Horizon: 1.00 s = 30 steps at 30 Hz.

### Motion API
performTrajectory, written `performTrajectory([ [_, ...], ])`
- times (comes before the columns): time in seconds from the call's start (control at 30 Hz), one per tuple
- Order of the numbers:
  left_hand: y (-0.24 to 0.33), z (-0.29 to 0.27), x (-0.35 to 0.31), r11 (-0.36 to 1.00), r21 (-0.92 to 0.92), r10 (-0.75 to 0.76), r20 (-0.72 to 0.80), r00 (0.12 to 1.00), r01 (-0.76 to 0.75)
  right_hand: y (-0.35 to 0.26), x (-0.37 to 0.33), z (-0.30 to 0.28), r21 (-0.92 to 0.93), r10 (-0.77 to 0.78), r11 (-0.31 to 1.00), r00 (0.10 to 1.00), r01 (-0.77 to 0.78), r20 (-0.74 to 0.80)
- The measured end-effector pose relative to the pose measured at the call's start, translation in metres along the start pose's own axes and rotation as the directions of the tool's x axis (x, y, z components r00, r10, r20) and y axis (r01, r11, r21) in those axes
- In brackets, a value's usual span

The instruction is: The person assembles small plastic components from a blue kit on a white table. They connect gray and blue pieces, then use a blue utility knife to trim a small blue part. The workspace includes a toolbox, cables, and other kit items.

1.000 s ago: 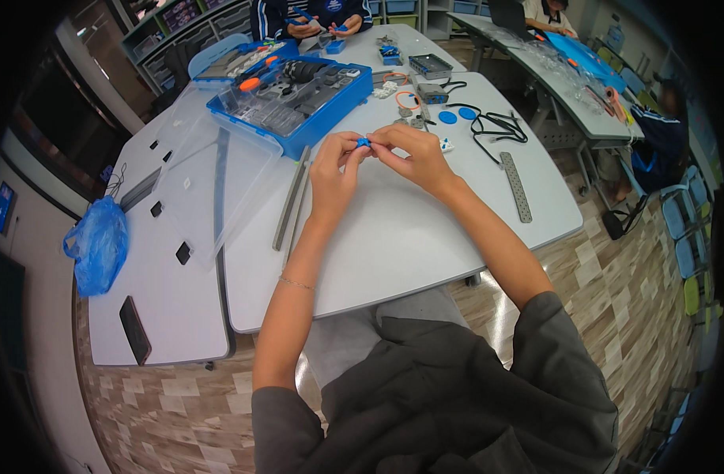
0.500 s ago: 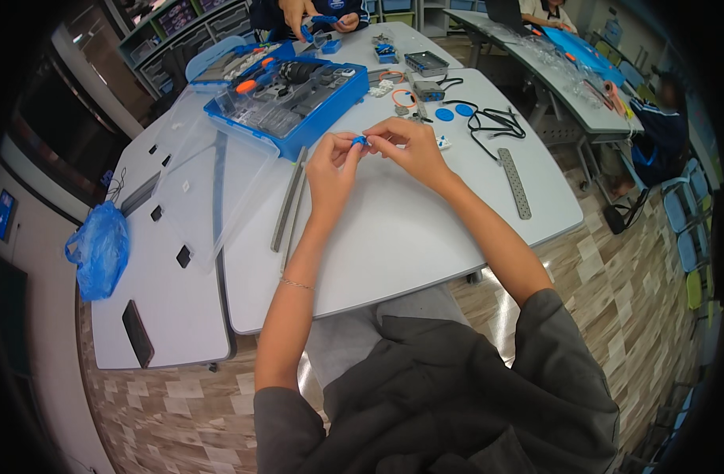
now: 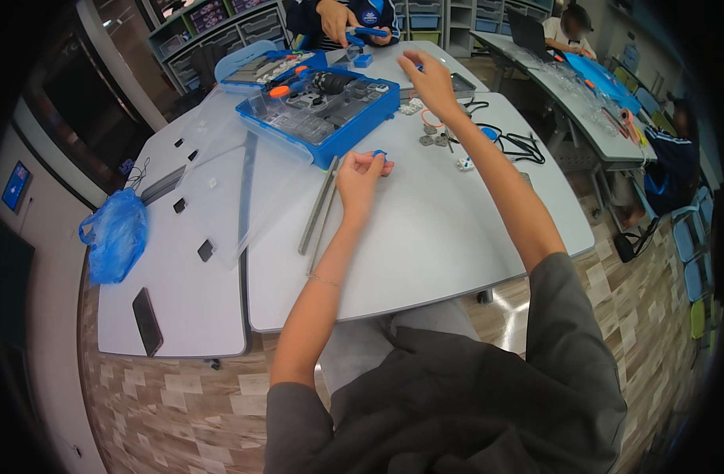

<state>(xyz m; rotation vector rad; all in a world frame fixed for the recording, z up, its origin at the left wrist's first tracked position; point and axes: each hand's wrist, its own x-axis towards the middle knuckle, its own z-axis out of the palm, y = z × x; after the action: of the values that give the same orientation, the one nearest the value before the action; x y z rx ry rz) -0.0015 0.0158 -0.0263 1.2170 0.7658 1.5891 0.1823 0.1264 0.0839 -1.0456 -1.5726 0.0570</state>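
A small blue plastic building piece (image 3: 379,154) is pinched between the thumb and fingers of my left hand (image 3: 360,180), just above the white table. Its exact shape is mostly hidden by the fingers. My right hand (image 3: 433,83) is stretched out toward the far side of the table, fingers apart, over a small container of blue parts that it largely covers. Beside that hand stands a grey tray (image 3: 462,85). A blue kit case (image 3: 330,146) with grey parts, wheels and orange pieces sits to the left of my right hand.
Two long grey beams (image 3: 318,209) lie left of my left hand. Black cables (image 3: 520,146) and several grey connectors (image 3: 435,139) are at right. A clear lid (image 3: 271,193), a blue plastic bag (image 3: 117,241) and a phone (image 3: 147,321) lie left. Another person's hand (image 3: 336,20) works across the table.
My right hand has left the blue piece and moved away to the far side of the table. The left hand keeps the piece. The whole view has shifted slightly.
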Motion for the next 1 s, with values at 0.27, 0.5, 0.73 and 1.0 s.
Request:
performTrajectory([
  [0.27, 0.008, 0.004, -0.003, 1.0, 0.003, -0.003, 0.132, 0.991, 0.003, 0.002, 0.111, 0.086, -0.692, 0.025, 0.715, 0.985, 0.1, 0.169],
  [0.5, 0.008, 0.008, -0.003, 0.999, -0.046, -0.012, 0.104, 0.995, 0.017, 0.016, 0.103, 0.082, -0.7, -0.056, 0.639, 0.927, 0.32, 0.372],
  [0.73, 0.01, 0.0, 0.0, 0.991, -0.125, -0.019, 0.145, 0.989, 0.037, -0.034, -0.029, -0.034, 0.441, 0.248, 0.734, 0.809, -0.515, 0.532],
  [1.0, 0.013, -0.008, 0.002, 0.981, -0.166, -0.066, 0.191, 0.979, 0.098, -0.058, -0.146, -0.077, 0.139, 0.328, 0.822, 0.659, -0.552, 0.677],
])
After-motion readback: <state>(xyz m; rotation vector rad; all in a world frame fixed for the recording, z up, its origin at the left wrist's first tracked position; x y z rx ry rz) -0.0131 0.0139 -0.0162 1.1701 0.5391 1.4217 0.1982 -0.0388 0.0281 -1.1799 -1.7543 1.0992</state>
